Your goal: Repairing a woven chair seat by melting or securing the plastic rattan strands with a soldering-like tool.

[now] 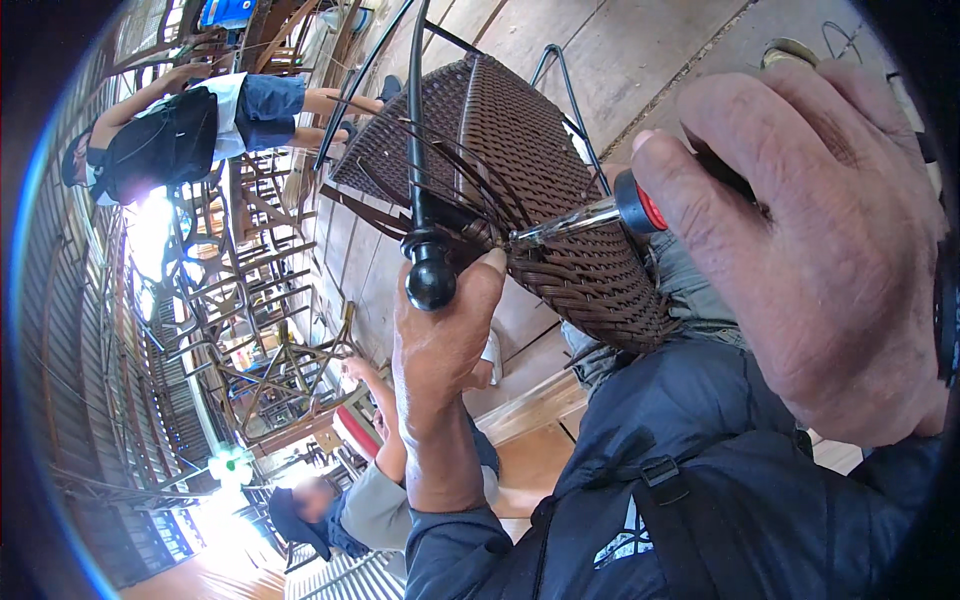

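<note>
Gripping the handle of a screwdriver-like tool [578, 220] in the closed right hand [810, 230], to the right of the brown woven chair [535, 130], with some fingers hidden from sight. Pointing its shiny shaft leftward across the weave, tip at the chair's lower left corner, just beside the left thumb. Cannot tell whether the tip sits between the strips. Grasping that same corner in the left hand [445, 335], fingers mostly out of view. Having a black ball-ended rod [417, 140] in front of the chair's left part, with its ball against that hand. Showing loose dark strands [488, 183] fanned out at the chair's corner. Holding the chair tilted just ahead of the lap [680, 400], above a tiled floor [660, 50]. Sharing the space, left of the chair, with metal frames [283, 357] and a person in dark shorts [268, 110]
</note>
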Demonstrator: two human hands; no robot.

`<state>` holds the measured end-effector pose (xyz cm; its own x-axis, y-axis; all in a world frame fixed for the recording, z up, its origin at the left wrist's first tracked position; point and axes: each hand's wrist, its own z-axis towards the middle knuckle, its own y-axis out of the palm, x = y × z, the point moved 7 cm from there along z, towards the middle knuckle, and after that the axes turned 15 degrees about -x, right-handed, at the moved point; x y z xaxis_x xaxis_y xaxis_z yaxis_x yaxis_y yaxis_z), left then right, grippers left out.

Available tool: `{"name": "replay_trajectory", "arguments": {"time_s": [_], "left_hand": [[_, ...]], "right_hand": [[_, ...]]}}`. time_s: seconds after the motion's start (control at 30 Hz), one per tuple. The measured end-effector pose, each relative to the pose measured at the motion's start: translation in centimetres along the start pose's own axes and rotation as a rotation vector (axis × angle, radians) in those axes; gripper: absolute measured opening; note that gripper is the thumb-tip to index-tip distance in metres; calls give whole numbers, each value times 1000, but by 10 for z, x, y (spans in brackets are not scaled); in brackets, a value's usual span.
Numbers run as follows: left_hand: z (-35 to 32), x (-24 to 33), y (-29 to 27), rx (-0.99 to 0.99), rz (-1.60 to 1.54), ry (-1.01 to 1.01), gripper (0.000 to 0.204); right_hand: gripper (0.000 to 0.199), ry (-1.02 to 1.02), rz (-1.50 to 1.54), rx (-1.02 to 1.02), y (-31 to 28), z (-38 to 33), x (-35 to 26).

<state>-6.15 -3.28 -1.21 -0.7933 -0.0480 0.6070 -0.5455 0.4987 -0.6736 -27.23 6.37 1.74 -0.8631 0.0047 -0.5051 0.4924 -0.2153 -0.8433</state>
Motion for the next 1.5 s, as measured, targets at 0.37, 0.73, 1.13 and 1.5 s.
{"name": "replay_trajectory", "arguments": {"time_s": [0.37, 0.73, 1.13, 1.5], "left_hand": [[-7, -9, -3, 48, -34, -70, 25], [-3, -2, 2, -6, -72, -13, 31], [-3, 5, 2, -30, -30, -41, 33], [-10, 8, 8, 67, -39, 33, 27]], "right_hand": [[19, -31, -29, 44, 2, -9, 10], [21, -55, -61, 81, 3, -17, 15], [24, -76, -103, 127, -14, -2, -1], [26, -91, -115, 206, -20, -2, -6]]}}
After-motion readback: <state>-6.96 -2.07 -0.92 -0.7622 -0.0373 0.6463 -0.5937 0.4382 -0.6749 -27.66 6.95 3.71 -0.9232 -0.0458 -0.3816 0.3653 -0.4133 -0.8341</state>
